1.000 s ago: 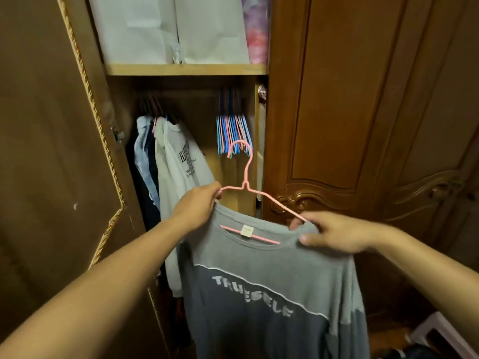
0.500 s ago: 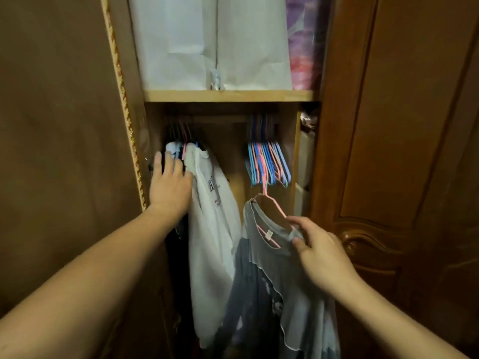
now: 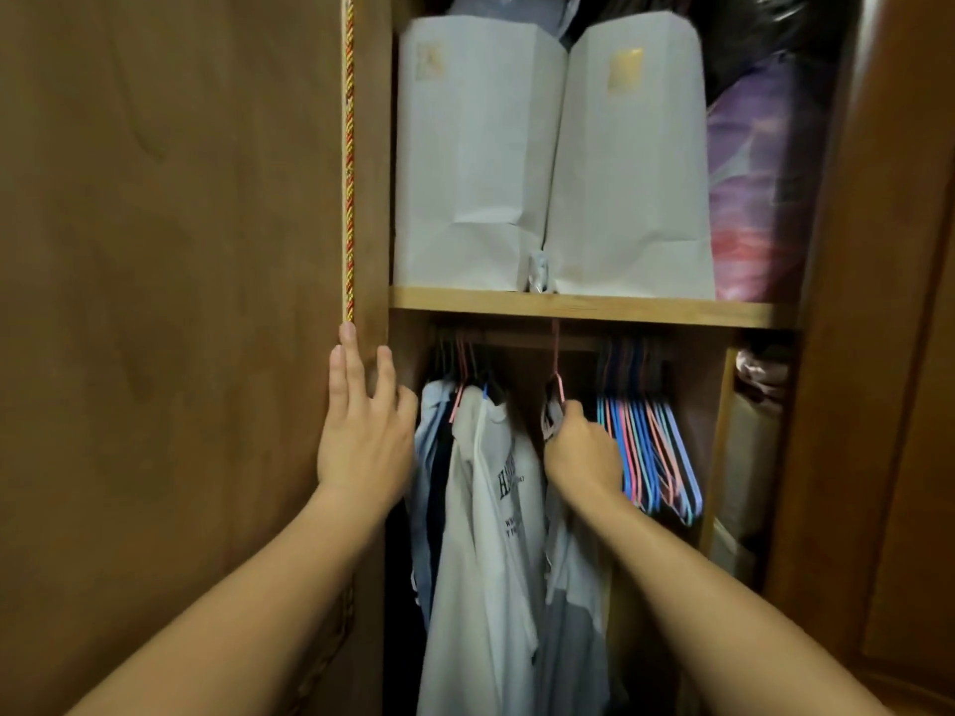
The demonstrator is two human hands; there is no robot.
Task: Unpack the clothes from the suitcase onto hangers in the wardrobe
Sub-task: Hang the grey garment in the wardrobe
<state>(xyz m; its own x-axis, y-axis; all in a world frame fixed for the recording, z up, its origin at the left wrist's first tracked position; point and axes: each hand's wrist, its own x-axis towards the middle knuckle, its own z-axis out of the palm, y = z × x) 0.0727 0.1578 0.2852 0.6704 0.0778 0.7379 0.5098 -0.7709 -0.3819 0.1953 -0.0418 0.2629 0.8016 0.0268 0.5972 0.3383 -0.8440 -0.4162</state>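
Two bare hands reach into the open wardrobe (image 3: 568, 307). The left hand (image 3: 362, 436) lies flat against the inner edge of the wardrobe door (image 3: 170, 302), its fingers (image 3: 349, 354) straight and slightly spread, pointing up beside the twisted red-and-gold cord trim (image 3: 349, 147); it holds nothing. The right hand (image 3: 581, 447) is raised under the shelf, its fingers curled and pinching the collar of the grey T-shirt (image 3: 573, 602) at the neck of the pink hanger (image 3: 555, 374). The hanger's stem rises straight above the knuckles toward the rail, which lies in shadow below the shelf edge; whether the hook sits on the rail cannot be told. The grey T-shirt hangs down directly beneath the right hand and forearm, partly hidden by them.

Just left of it, touching, hangs a white printed shirt (image 3: 486, 534), and further left a pale blue shirt (image 3: 429, 447) with dark clothes beside it, all close to the left hand's wrist. Just right of the right hand, a tight bunch of empty blue and pink hangers (image 3: 651, 447) hangs from the rail, its nearest wires right beside the knuckles.

On the shelf above stand two white paper bags (image 3: 548, 162) side by side, with a purple-and-pink bundle (image 3: 754, 188) to their right. Folded items (image 3: 749, 457) fill a narrow compartment at the right.
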